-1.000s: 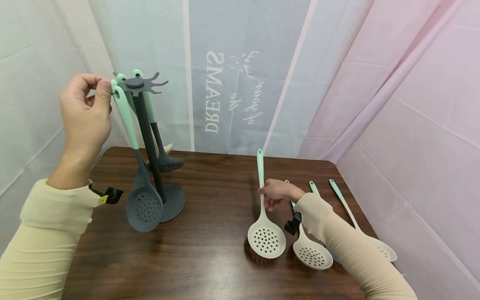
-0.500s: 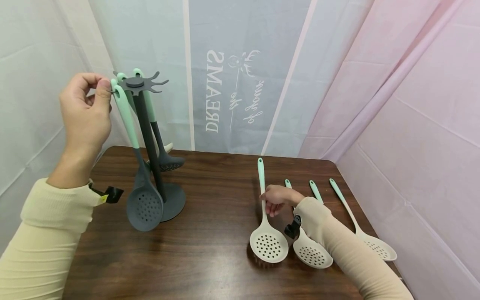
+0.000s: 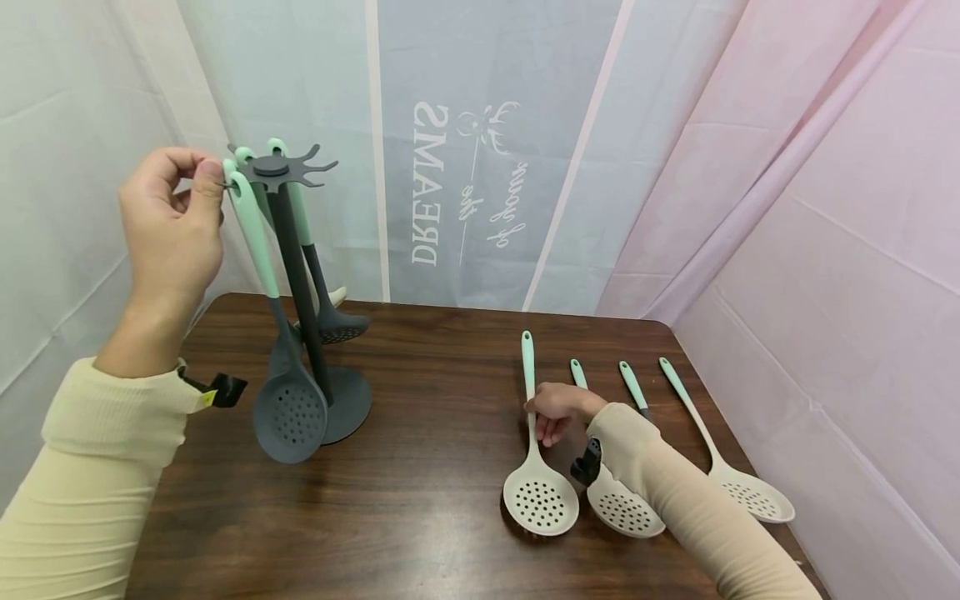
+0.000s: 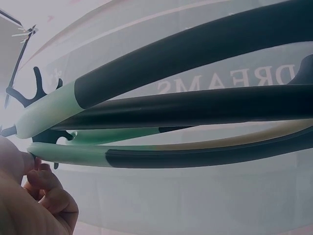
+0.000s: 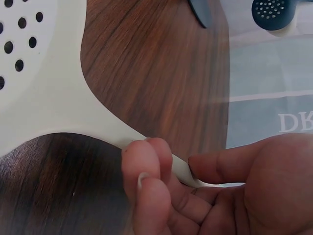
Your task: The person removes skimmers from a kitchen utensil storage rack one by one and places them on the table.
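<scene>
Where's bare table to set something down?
Widest patch: mid table, between the stand and the held white spoon, down to the head view's bottom edge. Crowded: right side, three more utensils around the right sleeve; left, hanging utensils round the stand.

Pale perforated skimmer (image 3: pixel 541 498), held by the right hand (image 3: pixel 558 408): sits lower and slightly further right in the head view than one second ago, its mint tip now against the tabletop (image 3: pixel 420 375) instead of overlapping the curtain (image 3: pixel 480 275). Right sleeve (image 3: pixel 693 504): lies lower, exposing more of the dark-shafted utensil (image 3: pixel 633 386) and rightmost skimmer (image 3: pixel 752 496).
</scene>
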A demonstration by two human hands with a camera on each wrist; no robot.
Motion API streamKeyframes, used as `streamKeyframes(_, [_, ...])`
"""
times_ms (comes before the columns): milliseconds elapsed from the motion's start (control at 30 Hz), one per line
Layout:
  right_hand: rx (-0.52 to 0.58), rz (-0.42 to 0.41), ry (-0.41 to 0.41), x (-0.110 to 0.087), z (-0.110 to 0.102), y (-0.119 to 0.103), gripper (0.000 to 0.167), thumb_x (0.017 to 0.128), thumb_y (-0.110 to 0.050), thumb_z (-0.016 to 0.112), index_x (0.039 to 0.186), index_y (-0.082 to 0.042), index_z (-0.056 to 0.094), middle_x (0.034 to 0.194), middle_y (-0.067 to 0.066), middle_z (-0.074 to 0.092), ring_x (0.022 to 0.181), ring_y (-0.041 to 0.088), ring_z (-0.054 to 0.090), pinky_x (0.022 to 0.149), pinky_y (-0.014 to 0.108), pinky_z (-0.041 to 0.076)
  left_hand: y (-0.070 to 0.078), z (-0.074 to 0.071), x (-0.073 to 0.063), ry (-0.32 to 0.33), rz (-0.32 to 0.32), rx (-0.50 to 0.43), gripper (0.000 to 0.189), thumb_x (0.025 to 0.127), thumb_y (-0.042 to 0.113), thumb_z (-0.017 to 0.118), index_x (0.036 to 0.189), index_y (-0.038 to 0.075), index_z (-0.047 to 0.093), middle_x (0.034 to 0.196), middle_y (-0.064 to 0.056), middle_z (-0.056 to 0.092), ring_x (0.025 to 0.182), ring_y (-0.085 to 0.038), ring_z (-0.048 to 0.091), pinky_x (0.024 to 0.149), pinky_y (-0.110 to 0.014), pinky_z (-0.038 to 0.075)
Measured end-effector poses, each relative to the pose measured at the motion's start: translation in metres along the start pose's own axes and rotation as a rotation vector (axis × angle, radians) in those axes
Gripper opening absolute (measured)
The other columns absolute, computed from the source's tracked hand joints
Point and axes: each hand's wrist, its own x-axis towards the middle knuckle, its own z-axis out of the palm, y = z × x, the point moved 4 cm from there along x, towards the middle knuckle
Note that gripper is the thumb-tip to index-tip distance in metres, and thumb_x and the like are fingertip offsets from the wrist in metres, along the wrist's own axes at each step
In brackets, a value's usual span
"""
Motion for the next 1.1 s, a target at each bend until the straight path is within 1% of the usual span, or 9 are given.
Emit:
streamKeyframes(267, [-0.018, 0.03, 0.017, 0.004, 0.001, 0.008, 0.039, 0.107, -0.014, 0.041, 0.079, 0.002, 0.063, 0.059, 0.005, 0.063, 0.046, 0.009, 0.059, 0.047, 0.022, 0.052, -0.001, -0.001, 0.001, 0.007, -0.007, -0.01, 0.012, 0.101, 0.011, 0.062, 0.091, 0.015, 0.066, 0.09, 0.0, 0.055, 0.056, -0.008, 0.042, 0.055, -0.013, 0.037])
streamKeyframes(467, [-0.111, 0.015, 0.091, 0.003, 0.0, 0.007, 0.04, 0.106, -0.016, 0.044, 0.072, -0.004, 0.06, 0.057, 0.003, 0.056, 0.045, 0.009, 0.052, 0.044, 0.021, 0.047, -0.001, -0.002, 0.0, 0.014, -0.012, 0.001, 0.011, 0.101, 0.013, 0.063, 0.091, 0.016, 0.067, 0.091, 0.0, 0.056, 0.056, -0.008, 0.043, 0.056, -0.013, 0.038])
streamKeyframes(667, [-0.175, 0.007, 0.122, 0.003, 0.001, 0.009, 0.039, 0.106, -0.018, 0.045, 0.071, -0.006, 0.058, 0.056, 0.002, 0.052, 0.046, 0.011, 0.047, 0.043, 0.022, 0.041, 0.0, 0.0, 0.0, -0.004, -0.014, 0.014, 0.011, 0.101, 0.013, 0.063, 0.092, 0.016, 0.067, 0.092, 0.0, 0.057, 0.058, -0.008, 0.045, 0.058, -0.014, 0.04])
streamKeyframes(900, [-0.281, 0.006, 0.188, 0.007, 0.001, 0.012, 0.043, 0.104, -0.019, 0.046, 0.063, -0.007, 0.055, 0.052, 0.001, 0.05, 0.042, 0.011, 0.047, 0.04, 0.023, 0.04, -0.001, -0.001, 0.0, 0.003, -0.013, 0.025, 0.01, 0.101, 0.014, 0.063, 0.093, 0.017, 0.067, 0.093, 0.001, 0.057, 0.059, -0.008, 0.045, 0.059, -0.014, 0.04])
streamKeyframes(1100, [-0.319, 0.023, 0.194, 0.01, 0.003, 0.013, 0.046, 0.106, -0.021, 0.046, 0.063, -0.006, 0.057, 0.051, 0.001, 0.049, 0.042, 0.012, 0.045, 0.039, 0.024, 0.038, -0.001, -0.002, 0.0, 0.0, -0.012, 0.021, 0.01, 0.101, 0.014, 0.063, 0.092, 0.016, 0.067, 0.092, 0.001, 0.057, 0.058, -0.007, 0.047, 0.058, -0.014, 0.04])
